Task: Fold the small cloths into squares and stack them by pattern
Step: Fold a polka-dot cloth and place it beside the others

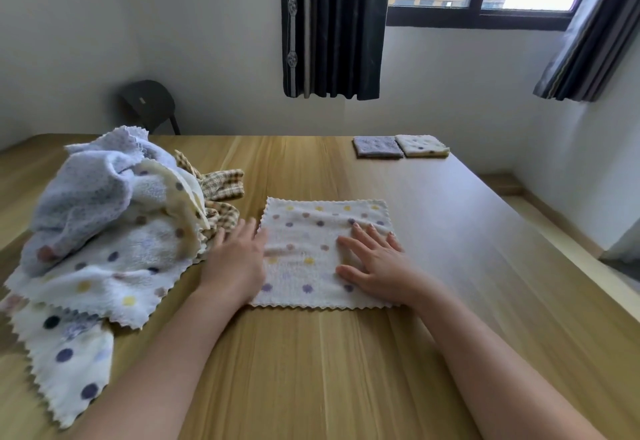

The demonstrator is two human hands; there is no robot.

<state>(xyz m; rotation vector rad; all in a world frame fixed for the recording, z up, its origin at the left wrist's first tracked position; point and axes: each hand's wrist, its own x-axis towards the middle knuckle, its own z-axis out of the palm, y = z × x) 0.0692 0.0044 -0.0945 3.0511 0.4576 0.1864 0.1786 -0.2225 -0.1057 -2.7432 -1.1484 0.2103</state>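
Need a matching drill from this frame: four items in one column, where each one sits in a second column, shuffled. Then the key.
1 spread dotted cloth
2 purple folded cloth
3 checked cloth
4 dark stool

A far right of the table, beside the folded dotted square
B flat, with the left hand and right hand resting on it
C in the unfolded pile at left
D beyond the table's far edge

Pairs: 1-B, 2-A, 3-C, 4-D

Single head-worn view, facing forward and down, close over wooden table
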